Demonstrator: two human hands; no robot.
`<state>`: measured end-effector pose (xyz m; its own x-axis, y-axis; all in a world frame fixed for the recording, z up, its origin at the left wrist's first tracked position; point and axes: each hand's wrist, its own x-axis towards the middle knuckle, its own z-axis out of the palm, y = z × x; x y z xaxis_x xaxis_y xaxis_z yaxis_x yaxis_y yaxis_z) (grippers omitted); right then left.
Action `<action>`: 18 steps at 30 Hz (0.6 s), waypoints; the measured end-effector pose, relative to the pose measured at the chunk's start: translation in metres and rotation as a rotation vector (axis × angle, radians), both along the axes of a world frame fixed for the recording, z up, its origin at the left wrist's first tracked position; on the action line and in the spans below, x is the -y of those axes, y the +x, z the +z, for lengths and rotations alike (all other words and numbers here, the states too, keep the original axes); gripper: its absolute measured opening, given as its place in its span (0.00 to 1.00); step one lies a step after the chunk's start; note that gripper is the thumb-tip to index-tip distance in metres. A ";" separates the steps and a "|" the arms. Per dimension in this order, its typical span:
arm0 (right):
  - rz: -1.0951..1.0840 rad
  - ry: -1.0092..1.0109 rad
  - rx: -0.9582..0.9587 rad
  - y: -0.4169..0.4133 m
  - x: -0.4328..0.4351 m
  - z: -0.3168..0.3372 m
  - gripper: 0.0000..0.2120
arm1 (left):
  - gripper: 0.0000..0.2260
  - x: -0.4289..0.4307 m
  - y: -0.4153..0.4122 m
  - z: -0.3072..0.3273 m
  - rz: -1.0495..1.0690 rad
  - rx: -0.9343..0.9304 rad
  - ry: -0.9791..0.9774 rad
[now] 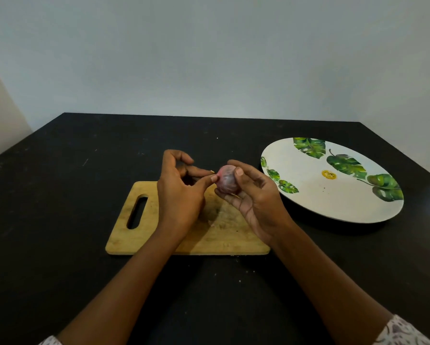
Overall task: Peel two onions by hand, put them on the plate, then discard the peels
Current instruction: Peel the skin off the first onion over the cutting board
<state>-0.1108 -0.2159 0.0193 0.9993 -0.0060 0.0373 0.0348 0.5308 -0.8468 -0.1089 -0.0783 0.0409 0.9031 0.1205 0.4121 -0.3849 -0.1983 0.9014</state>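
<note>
Inside right grip, onion

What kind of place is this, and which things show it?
Probably a home kitchen or dining area: a wooden cutting board lies on a black table, a leaf-patterned plate sits beside it, and the right hand holds a red onion while the left hand pinches its skin.

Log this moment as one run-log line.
phase: peeling | right hand: holds red onion over wooden cutting board | left hand: pinches red onion's tip | leaf-print plate: no onion yet
</note>
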 end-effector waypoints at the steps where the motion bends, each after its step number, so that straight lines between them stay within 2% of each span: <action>1: -0.012 -0.016 0.022 0.000 0.001 0.000 0.18 | 0.19 0.000 0.001 -0.002 0.007 -0.004 0.014; 8: -0.070 -0.120 0.123 0.002 0.007 -0.001 0.20 | 0.18 0.001 0.001 -0.005 0.035 -0.025 0.061; 13: -0.019 0.135 0.032 0.004 0.020 0.010 0.14 | 0.15 -0.002 0.003 -0.003 0.034 0.029 0.104; 18: 0.027 0.182 -0.005 0.001 0.018 0.014 0.17 | 0.16 -0.001 0.003 -0.009 -0.003 0.034 0.171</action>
